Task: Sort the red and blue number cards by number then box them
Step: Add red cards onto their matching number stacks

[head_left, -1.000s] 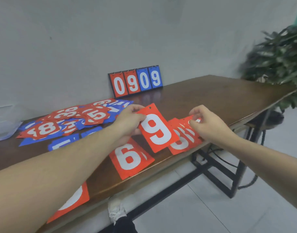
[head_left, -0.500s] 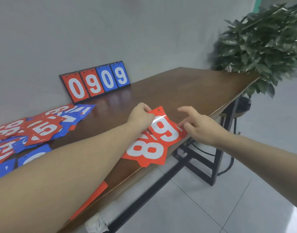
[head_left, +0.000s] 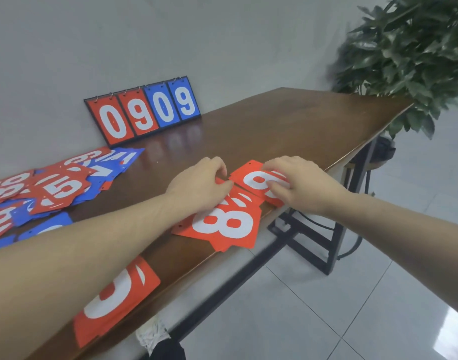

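Both hands at the red 9 card, setting it down beside the 8s.

The right hand lies over the red 9 card, fingertips bent down onto its face, pressing more than pinching as far as I can see. The left hand is curled at that card's near-left corner, above the stack of red 8 cards; whether it actually nips an edge I cannot tell. Both piles sit at the front edge of the table, the 8s overhanging slightly. I judge this as mid-sorting: reds laid out by number. Next would be letting go and reaching left to the unsorted heap of red and blue cards. Count: one 9 showing, several 8s fanned, one red card nearer, one scoreboard with four digits. No box in sight.
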